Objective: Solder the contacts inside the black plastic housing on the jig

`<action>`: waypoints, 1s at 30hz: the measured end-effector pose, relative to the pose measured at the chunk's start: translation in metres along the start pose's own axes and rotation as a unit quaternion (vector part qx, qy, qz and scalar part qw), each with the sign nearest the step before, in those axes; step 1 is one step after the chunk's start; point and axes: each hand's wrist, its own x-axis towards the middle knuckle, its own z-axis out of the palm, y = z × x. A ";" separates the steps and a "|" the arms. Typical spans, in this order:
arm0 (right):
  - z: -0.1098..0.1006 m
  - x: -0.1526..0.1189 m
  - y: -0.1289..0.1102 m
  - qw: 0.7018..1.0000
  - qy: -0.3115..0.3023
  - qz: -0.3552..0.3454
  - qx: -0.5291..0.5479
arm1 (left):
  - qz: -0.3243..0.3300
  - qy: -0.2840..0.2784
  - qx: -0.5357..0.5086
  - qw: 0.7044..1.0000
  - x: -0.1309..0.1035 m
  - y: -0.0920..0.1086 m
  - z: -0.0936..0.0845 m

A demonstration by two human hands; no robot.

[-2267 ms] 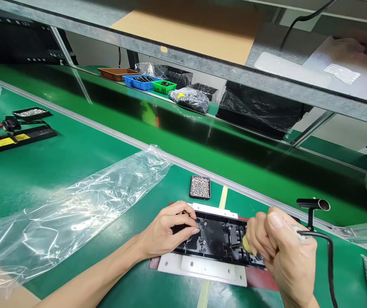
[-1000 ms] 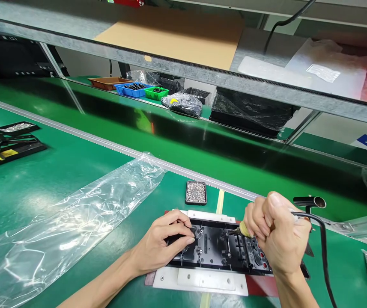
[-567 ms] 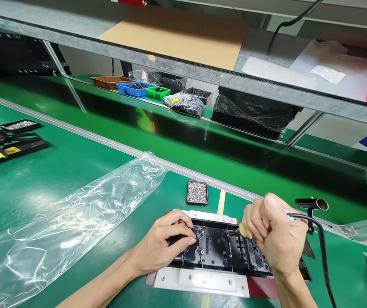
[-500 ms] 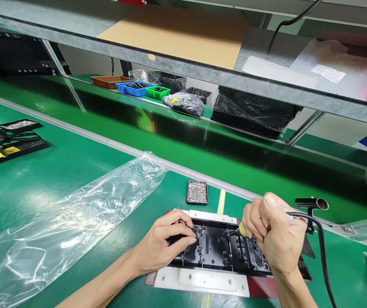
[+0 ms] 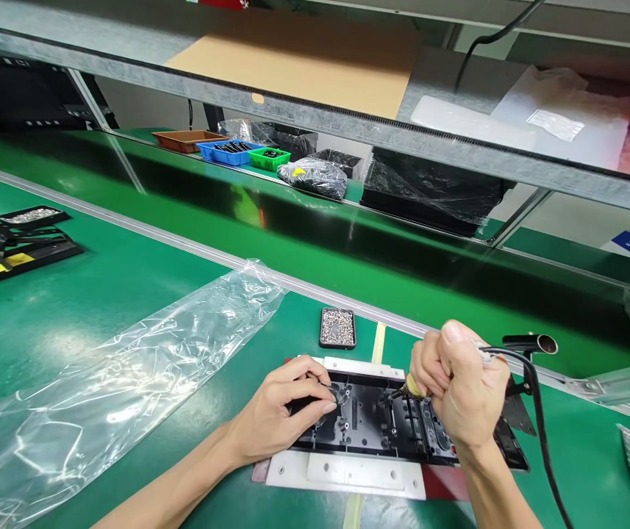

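Note:
A long black plastic housing (image 5: 367, 422) lies in a white fixture (image 5: 348, 474) on the green bench. My right hand (image 5: 461, 382) is wrapped round a corded screwdriver (image 5: 414, 386), whose tip points left and down at the middle of the housing. My left hand (image 5: 290, 404) rests over the housing's left end, its thumb and fingertips pinched together; anything between them is too small to make out. Behind the housing stands a small black tray of silvery screws (image 5: 337, 328).
A clear plastic bag (image 5: 143, 367) stretches across the bench at left. Beyond it are a black tool tray (image 5: 22, 263) and another screw tray (image 5: 33, 214). A metal tube holder (image 5: 529, 343) stands right of my right hand. A shelf (image 5: 303, 110) runs overhead.
My right hand and the screwdriver have shifted slightly left and up. The left hand keeps its pinch at the housing's left end. The view has moved a little.

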 end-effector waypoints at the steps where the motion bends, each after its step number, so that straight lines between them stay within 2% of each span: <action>1: 0.000 0.000 0.000 1.000 0.000 0.000 0.001 | 0.000 0.000 0.000 1.000 0.000 0.000 0.000; 30: 0.001 -0.001 0.000 1.000 0.011 0.004 0.008 | 0.004 0.008 0.005 1.000 0.003 0.004 0.000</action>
